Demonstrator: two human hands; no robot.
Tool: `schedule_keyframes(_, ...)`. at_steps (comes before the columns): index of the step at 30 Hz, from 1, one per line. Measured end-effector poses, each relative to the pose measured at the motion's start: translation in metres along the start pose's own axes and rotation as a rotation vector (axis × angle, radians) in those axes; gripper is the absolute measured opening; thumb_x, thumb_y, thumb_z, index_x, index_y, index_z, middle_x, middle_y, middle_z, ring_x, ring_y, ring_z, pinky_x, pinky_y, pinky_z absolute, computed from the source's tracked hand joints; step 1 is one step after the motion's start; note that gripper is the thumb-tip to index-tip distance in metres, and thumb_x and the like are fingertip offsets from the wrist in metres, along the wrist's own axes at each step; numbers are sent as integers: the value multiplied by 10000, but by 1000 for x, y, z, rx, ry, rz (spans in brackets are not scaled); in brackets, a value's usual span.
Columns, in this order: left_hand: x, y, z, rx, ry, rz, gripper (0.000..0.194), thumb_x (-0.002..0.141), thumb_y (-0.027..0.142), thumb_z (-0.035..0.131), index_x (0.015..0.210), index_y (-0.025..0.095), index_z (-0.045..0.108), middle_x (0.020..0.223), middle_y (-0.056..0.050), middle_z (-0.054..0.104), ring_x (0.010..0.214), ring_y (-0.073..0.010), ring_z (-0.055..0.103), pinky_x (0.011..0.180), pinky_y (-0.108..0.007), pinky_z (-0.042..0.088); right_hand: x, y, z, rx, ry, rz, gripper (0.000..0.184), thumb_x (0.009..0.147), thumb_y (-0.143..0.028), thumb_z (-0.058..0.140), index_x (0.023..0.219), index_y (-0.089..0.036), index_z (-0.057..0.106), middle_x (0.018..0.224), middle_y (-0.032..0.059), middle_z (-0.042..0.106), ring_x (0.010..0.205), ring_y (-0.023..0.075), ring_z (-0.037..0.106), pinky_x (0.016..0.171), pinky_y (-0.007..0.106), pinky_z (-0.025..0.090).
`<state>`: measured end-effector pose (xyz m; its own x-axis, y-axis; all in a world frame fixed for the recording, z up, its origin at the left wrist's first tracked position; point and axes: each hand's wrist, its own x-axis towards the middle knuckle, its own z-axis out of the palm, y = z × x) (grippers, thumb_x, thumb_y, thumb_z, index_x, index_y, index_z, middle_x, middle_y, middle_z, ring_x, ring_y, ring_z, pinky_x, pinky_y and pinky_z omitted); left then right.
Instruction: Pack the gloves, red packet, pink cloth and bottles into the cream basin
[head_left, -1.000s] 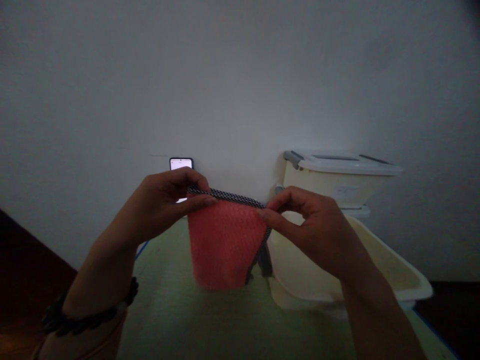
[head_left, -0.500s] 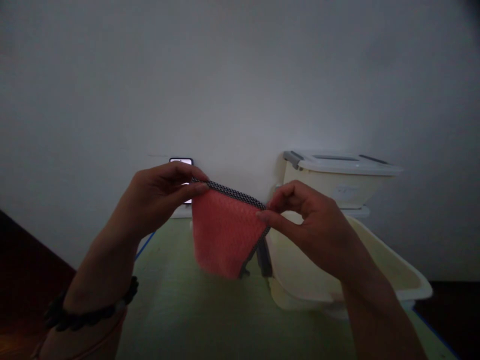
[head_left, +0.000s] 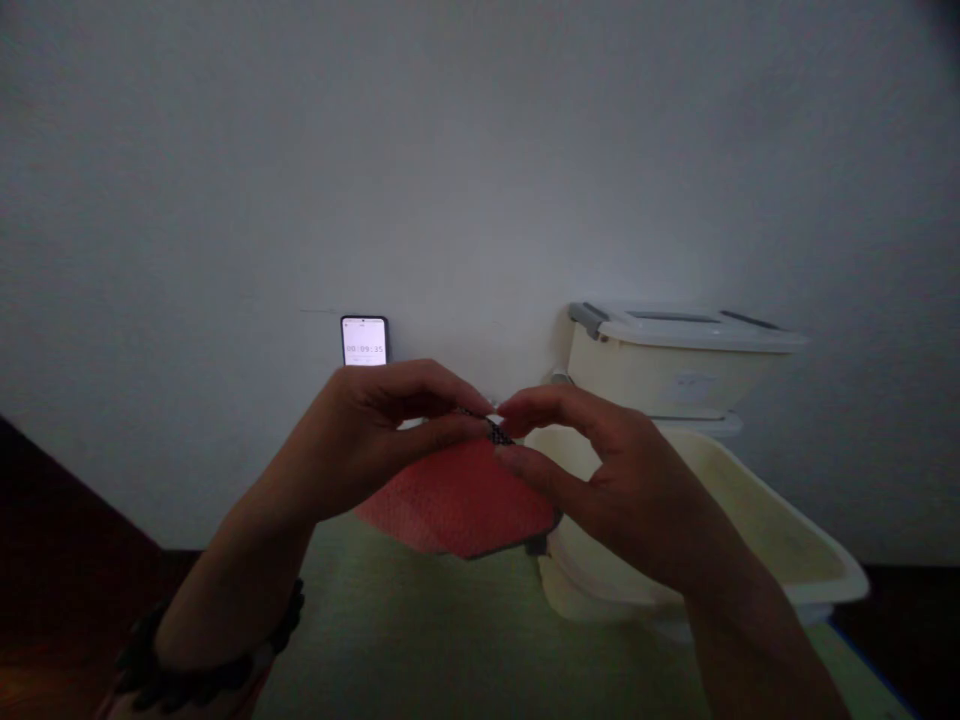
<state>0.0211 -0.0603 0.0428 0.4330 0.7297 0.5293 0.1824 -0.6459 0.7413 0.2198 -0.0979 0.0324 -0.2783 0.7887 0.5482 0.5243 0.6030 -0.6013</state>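
A small red cloth (head_left: 457,495) with a black-and-white patterned edge hangs folded between my two hands above a green mat (head_left: 420,640). My left hand (head_left: 375,430) pinches its top edge from the left, thumb and fingers pressed together. My right hand (head_left: 600,460) pinches the same edge from the right. The fingertips of both hands nearly touch at the middle, where a short bit of the patterned edge shows. A dark bead bracelet (head_left: 202,665) circles my left wrist.
A phone (head_left: 364,341) with a lit screen leans upright against the white wall behind my hands. At the right an open cream plastic tub (head_left: 787,560) sits on the mat, with a lidded cream box (head_left: 675,355) behind it. Dark floor lies on both sides.
My hands have come together, bringing the two top corners of the cloth close. The cloth, held spread and hanging before, now sags folded below my fingers.
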Motion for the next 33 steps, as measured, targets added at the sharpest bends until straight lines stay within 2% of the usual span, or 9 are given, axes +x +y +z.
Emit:
schedule_keyframes(6, 1, -3, 5, -38, -52, -58, 115, 731, 223, 708, 828, 179, 665, 764, 3, 710, 703, -121, 660, 637, -185, 537, 2, -2, 4, 5, 41, -44, 42, 794, -222, 625, 834, -215, 636, 784, -30, 687, 729, 118, 634, 682, 212, 491)
schedule_keyframes(10, 2, -7, 0, -29, -89, -63, 77, 774, 217, 657, 835, 177, 682, 769, -3, 713, 726, -129, 662, 655, -198, 540, 3, -1, 4, 0, 56, -30, 50, 811, -234, 606, 829, -207, 645, 786, -32, 690, 739, 104, 633, 681, 187, 484)
schedule_keyframes(15, 1, -4, 0, -8, -74, -37, 49, 757, 199, 677, 803, 181, 679, 749, 11, 704, 701, -109, 647, 642, -173, 527, 2, -1, 5, 13, 35, -32, 66, 806, -242, 608, 852, -205, 637, 797, -25, 690, 745, 109, 635, 682, 193, 486)
schedule_keyframes(27, 0, -7, 4, 3, -123, -84, 116, 794, 276, 641, 843, 170, 638, 773, -5, 686, 714, -118, 638, 645, -198, 526, 3, 1, 7, 15, 46, -35, 54, 818, -238, 583, 837, -209, 625, 796, -12, 684, 742, 132, 633, 684, 238, 491)
schedule_keyframes(33, 0, -8, 5, -16, -180, -63, 73, 816, 241, 620, 851, 178, 619, 779, 11, 663, 732, -96, 622, 663, -174, 510, 1, 0, 7, 33, -7, -14, 53, 820, -212, 578, 862, -200, 608, 803, -24, 680, 762, 111, 628, 697, 208, 476)
